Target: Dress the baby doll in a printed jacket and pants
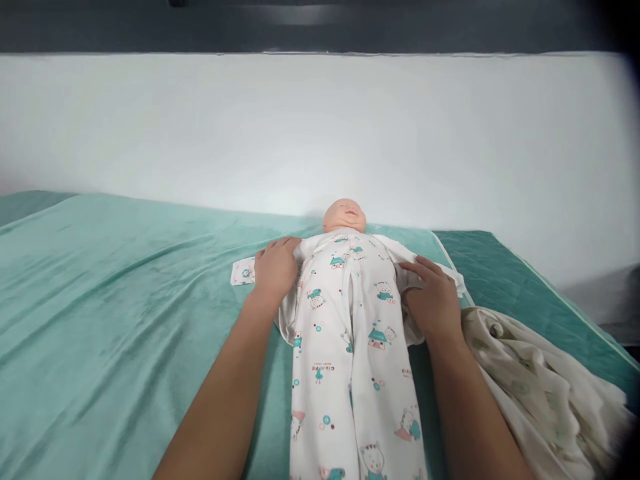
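Observation:
A baby doll (345,215) lies face up on a green sheet, its head toward the wall. A white romper (345,313) with teal houses and cartoon animals covers its body, the legs stretching toward me. My left hand (277,267) is closed over the left sleeve (243,271), whose cuff sticks out beyond my hand; my fingertips are partly hidden. On the other side, my right hand (434,293) rests against the right sleeve (400,252) with fingers stretched out and thumb apart. Loose white fabric bunches beneath both sides of the doll's torso.
A crumpled cream cloth (540,393) lies at the right beside my forearm. The light green sheet (125,320) has wrinkles on the left. A darker green quilted cover (510,280) shows at the right. A white wall (300,127) rises behind the bed.

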Demonstrator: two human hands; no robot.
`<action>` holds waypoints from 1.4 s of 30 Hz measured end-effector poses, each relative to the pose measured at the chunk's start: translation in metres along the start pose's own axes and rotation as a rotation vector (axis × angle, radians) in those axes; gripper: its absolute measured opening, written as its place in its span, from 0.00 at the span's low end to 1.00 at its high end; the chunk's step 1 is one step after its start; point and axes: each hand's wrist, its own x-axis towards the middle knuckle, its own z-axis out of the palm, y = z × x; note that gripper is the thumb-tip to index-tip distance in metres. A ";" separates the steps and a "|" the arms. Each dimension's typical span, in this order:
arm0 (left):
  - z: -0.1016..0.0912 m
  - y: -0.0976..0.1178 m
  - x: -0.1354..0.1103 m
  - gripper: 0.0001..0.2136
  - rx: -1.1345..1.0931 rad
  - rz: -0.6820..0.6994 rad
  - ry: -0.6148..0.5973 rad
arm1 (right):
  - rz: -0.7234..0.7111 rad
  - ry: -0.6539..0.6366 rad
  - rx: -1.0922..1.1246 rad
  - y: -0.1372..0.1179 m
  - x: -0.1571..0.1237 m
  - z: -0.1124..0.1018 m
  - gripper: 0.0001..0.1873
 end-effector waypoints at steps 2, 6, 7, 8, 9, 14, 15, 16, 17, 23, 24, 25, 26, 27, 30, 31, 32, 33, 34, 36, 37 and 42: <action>0.001 0.002 0.000 0.27 0.019 0.018 0.013 | 0.021 0.094 0.009 -0.007 -0.001 -0.004 0.25; 0.001 0.007 0.001 0.26 0.009 0.036 0.073 | -0.125 0.137 0.069 -0.016 0.002 0.001 0.22; 0.001 0.009 0.002 0.26 -0.005 0.039 0.095 | -0.162 0.104 0.081 -0.017 0.003 0.005 0.22; 0.001 0.010 0.002 0.26 -0.024 0.050 0.114 | -0.187 0.070 0.089 -0.016 0.005 0.008 0.22; 0.001 0.011 0.003 0.25 -0.046 0.071 0.127 | -0.201 0.043 0.090 -0.015 0.007 0.012 0.23; 0.002 0.012 0.002 0.25 -0.147 0.200 0.093 | -0.154 0.012 0.019 -0.014 0.023 0.024 0.23; 0.002 0.012 0.002 0.25 -0.157 0.200 0.084 | -0.135 -0.003 -0.009 -0.015 0.027 0.025 0.23; 0.002 0.011 0.002 0.25 -0.161 0.194 0.078 | -0.116 -0.022 -0.038 -0.016 0.032 0.026 0.23; 0.002 0.011 0.001 0.25 -0.160 0.187 0.073 | -0.097 -0.042 -0.066 -0.018 0.037 0.026 0.22; 0.003 0.007 0.003 0.25 -0.126 0.148 0.046 | 0.089 -0.153 -0.175 -0.018 0.076 0.025 0.20; 0.003 0.007 0.003 0.25 -0.120 0.144 0.043 | 0.121 -0.174 -0.188 -0.015 0.082 0.026 0.20; 0.002 0.006 0.003 0.25 -0.112 0.143 0.039 | 0.149 -0.198 -0.195 -0.011 0.089 0.026 0.19; 0.002 0.006 0.004 0.25 -0.103 0.143 0.033 | 0.171 -0.224 -0.194 -0.007 0.094 0.027 0.18; 0.002 0.005 0.004 0.25 -0.091 0.143 0.026 | 0.191 -0.245 -0.186 -0.003 0.099 0.028 0.17; 0.001 0.005 0.004 0.25 -0.048 0.131 0.016 | 0.194 -0.257 -0.141 0.006 0.104 0.028 0.18; 0.001 0.005 0.004 0.25 -0.031 0.123 0.018 | 0.142 -0.244 -0.121 0.007 0.102 0.027 0.20; 0.001 0.006 0.004 0.25 -0.015 0.116 0.020 | 0.055 -0.221 -0.100 0.005 0.100 0.026 0.22; 0.001 0.006 0.004 0.25 0.001 0.108 0.025 | -0.064 -0.195 -0.073 0.001 0.097 0.025 0.25; 0.001 0.006 0.004 0.25 0.017 0.100 0.029 | -0.199 -0.170 -0.036 -0.005 0.093 0.023 0.27; 0.002 0.007 0.004 0.25 0.048 0.089 0.040 | -0.439 -0.172 0.061 -0.018 0.084 0.019 0.30; 0.002 0.007 0.003 0.25 0.062 0.085 0.044 | -0.511 -0.218 0.108 -0.025 0.080 0.017 0.30; 0.002 0.006 0.003 0.26 0.093 0.046 0.044 | -0.400 -0.523 0.018 -0.032 0.074 0.013 0.31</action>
